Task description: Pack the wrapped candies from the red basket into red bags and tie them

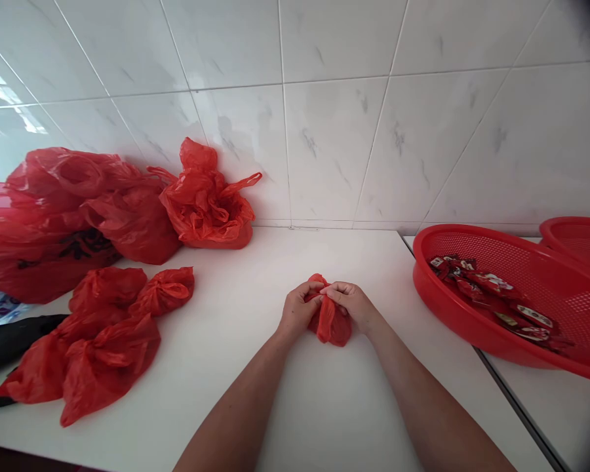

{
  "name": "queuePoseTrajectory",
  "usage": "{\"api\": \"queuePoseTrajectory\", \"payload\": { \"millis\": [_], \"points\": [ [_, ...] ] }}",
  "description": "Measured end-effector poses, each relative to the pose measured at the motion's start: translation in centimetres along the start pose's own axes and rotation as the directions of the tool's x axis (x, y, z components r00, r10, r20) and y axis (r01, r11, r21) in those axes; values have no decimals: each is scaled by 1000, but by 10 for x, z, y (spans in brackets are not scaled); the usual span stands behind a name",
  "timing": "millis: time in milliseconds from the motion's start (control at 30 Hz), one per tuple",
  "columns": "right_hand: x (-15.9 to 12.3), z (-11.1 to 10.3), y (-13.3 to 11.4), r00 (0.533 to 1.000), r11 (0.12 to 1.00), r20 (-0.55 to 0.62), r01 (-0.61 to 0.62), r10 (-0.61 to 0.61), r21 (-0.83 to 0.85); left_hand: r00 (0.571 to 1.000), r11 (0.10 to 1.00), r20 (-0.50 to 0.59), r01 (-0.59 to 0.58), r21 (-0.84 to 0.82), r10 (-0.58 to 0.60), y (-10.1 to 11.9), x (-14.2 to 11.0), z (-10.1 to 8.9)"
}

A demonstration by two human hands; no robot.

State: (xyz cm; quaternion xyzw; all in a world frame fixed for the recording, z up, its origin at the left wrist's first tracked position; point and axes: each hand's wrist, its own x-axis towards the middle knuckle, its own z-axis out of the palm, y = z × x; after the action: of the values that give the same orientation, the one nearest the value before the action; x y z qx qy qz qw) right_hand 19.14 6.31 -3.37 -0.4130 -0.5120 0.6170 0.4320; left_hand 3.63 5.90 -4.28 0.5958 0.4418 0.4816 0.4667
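Note:
A small red plastic bag rests on the white tabletop in front of me, bunched at its neck. My left hand pinches the gathered top from the left side. From the right, my right hand grips the same gathered plastic, and the fingertips of both hands meet over it. A strip of red plastic hangs down between the hands over the bag's front. What is inside the bag is hidden, and I cannot tell whether a knot is in its neck.
Several tied red bags lie at the left, beside a black bag. Larger red bags and an opened bundle of red bags stand against the tiled wall. A red plastic basket with wrapped packets stands at the right.

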Motion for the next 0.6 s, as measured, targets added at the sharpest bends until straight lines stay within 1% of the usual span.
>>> {"api": "queuePoseTrajectory", "payload": {
  "millis": [67, 133, 233, 367, 467, 600],
  "points": [
    [-1, 1, -1, 1000, 1000, -1, 6, -6, -6, 998, 1000, 54, -11, 10, 11, 4, -2, 0],
    [-3, 2, -3, 1000, 1000, 1, 13, -13, -15, 997, 999, 80, -20, 45, 17, 6, -3, 0],
    [-5, 4, -5, 999, 998, 16, 33, -33, -54, 997, 991, 71, -37, 130, 28, 5, -4, -2],
    [-6, 7, -6, 996, 979, 18, 84, -82, -187, 998, 961, 33, -62, 270, 55, -1, -2, -4],
    [-5, 8, -5, 994, 954, 6, 103, -105, -281, 999, 951, 2, -52, 305, 54, -6, 0, -5],
    [-3, 10, -2, 988, 918, -29, 130, -152, -374, 999, 948, -10, -36, 316, 41, -9, 1, -4]
  ]
}}
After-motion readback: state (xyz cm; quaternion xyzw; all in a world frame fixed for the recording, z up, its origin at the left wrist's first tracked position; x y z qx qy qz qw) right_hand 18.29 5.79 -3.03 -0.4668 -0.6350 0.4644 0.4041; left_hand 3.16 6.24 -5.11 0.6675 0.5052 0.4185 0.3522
